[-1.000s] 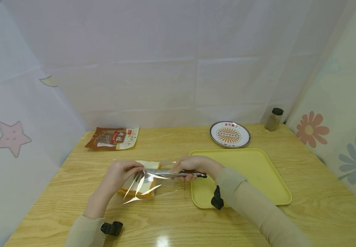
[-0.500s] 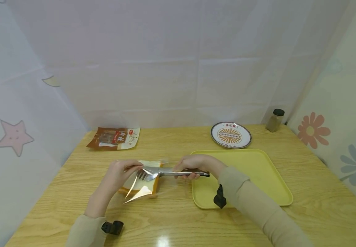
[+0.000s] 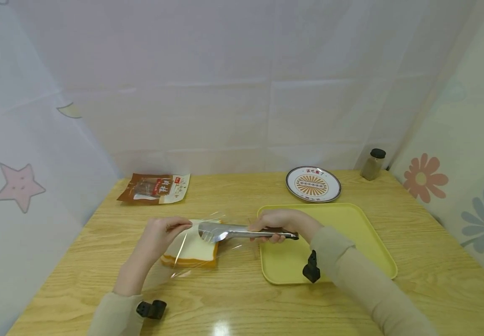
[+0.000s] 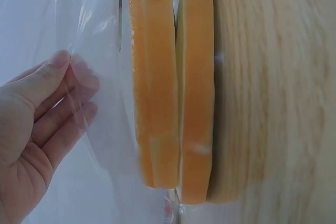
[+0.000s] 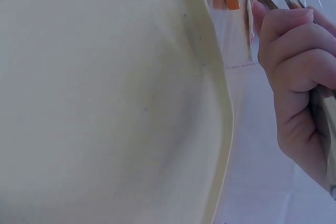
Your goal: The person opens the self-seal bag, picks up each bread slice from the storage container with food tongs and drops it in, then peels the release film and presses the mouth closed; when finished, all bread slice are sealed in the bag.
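Note:
My left hand (image 3: pixel 161 238) pinches the edge of a clear plastic bag (image 4: pixel 100 35) between thumb and fingertips, lifting the film. Inside the bag lie stacked slices of white bread (image 3: pixel 195 249) with orange-brown crust; two thick slices show edge-on in the left wrist view. My right hand (image 3: pixel 273 226) grips the dark-ended handle of metal food tongs (image 3: pixel 235 231), fingers curled round it. The tongs point left, their pronged head overlapping the right part of the bread at the bag's open end. In the right wrist view, the right hand (image 5: pixel 302 72) appears beside the tray edge.
A yellow tray (image 3: pixel 342 247) lies under and right of the right forearm. Behind it are a patterned round plate (image 3: pixel 313 184) and a jar with a black lid (image 3: pixel 373 164). A brown and white food packet (image 3: pixel 154 188) lies at the back left of the wooden table (image 3: pixel 225 298).
My right hand has drawn the tongs to the right, so their head covers less of the bread. The left hand stays nearly in place, and the film's glare over the bread has lessened.

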Motion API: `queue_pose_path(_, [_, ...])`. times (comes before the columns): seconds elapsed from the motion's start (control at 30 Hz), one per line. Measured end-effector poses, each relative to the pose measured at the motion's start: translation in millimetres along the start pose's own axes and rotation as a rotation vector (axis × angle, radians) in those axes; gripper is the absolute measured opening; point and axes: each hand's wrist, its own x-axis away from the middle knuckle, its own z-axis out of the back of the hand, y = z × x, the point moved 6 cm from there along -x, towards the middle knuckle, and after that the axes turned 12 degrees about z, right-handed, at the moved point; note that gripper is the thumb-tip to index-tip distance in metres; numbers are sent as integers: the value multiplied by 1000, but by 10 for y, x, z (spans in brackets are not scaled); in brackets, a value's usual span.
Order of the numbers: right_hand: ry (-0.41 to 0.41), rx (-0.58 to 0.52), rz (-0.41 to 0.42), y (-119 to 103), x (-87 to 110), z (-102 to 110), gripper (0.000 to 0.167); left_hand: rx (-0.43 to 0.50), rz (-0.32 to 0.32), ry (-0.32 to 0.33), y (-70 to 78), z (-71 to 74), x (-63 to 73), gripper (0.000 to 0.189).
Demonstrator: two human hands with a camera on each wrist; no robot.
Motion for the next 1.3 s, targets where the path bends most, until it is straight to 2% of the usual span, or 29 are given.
queue_pose_path(0.3, [31,-6,-22,84,205,94,39,-8,1,6,8,20,7,9])
queue_pose_path(0.73, [107,44,-17,189,493,201,41,-6,7,-3,-22,37,7,10])
queue_pose_path(1.1, [111,18,38,208,734,228,44,-11,1,7,-18,36,9,10])
queue_pose_path(1.3, [141,-3,56,212,885,240,44,-13,-13,10,-13,20,8,10])
